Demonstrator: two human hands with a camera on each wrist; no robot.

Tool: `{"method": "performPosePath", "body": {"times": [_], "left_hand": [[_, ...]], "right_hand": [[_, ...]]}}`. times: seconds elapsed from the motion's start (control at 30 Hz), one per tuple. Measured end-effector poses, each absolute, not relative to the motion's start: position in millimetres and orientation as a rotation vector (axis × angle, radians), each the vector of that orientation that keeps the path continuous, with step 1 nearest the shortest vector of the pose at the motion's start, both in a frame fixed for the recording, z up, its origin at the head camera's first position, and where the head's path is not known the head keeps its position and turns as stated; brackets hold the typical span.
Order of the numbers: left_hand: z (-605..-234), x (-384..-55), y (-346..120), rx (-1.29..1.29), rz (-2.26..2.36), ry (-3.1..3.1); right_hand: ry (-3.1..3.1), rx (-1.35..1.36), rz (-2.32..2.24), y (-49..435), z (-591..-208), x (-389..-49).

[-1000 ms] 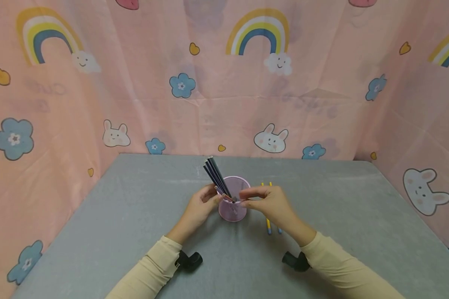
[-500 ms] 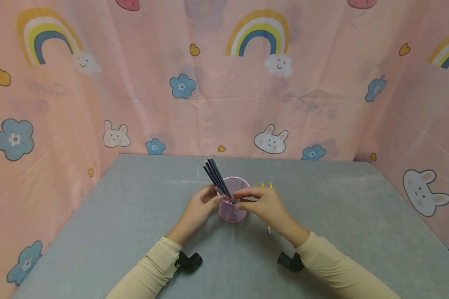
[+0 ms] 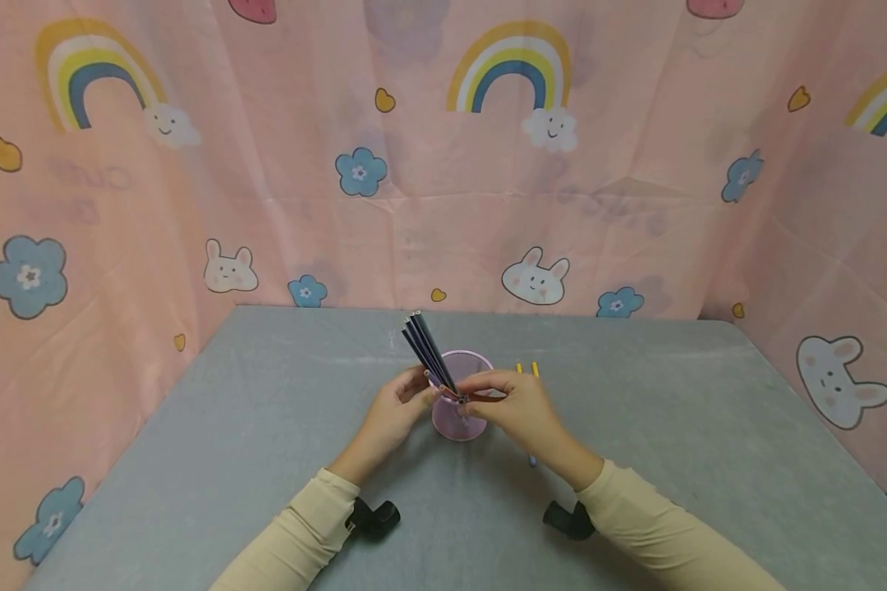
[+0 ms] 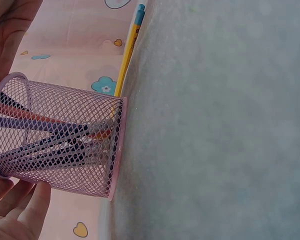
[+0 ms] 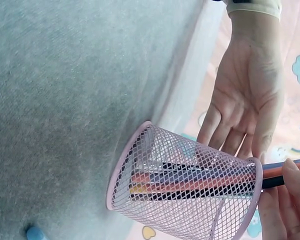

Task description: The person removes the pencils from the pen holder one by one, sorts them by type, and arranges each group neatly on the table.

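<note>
Cream sleeves [image 3: 296, 517] come in at the near edge. The left hand [image 3: 402, 402] has its grip round the side of a pink mesh cup [image 3: 460, 423], which stands on the grey worktop [image 3: 266, 427]; the right hand's [image 3: 521, 410] grip pinches pencils [image 5: 271, 183] at the rim, a black one among them. Dark pencils [image 3: 423, 341] lean left inside. Yellow pencils [image 3: 535, 369] lie just right; beyond hangs pink cloth [image 3: 281, 164]

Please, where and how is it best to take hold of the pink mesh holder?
Probably by the upper outer wall of the pink mesh holder, from its left side, where the left hand holds it. It stands upright, and its round wall suits curved fingers. The right hand pinches pencils at the opening, so left leaves room.
</note>
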State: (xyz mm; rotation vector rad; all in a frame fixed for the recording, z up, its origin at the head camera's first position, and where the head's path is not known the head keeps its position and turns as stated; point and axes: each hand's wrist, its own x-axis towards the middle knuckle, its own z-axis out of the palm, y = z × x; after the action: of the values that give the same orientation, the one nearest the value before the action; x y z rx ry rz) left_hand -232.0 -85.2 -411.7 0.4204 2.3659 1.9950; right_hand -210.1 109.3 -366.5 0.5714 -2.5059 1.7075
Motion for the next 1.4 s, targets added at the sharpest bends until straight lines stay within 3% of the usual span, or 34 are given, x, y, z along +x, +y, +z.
{"method": "performPosePath", "body": {"times": [0.5, 1.4], "left_hand": [[-412, -230, -85, 0.437, 2.012, 2.374], [-410, -229, -86, 0.415, 1.993, 2.359]], "right_hand": [[-2.331, 0.653, 1.649, 112, -364, -212], [-2.096, 0.648, 1.711, 127, -309, -214]]}}
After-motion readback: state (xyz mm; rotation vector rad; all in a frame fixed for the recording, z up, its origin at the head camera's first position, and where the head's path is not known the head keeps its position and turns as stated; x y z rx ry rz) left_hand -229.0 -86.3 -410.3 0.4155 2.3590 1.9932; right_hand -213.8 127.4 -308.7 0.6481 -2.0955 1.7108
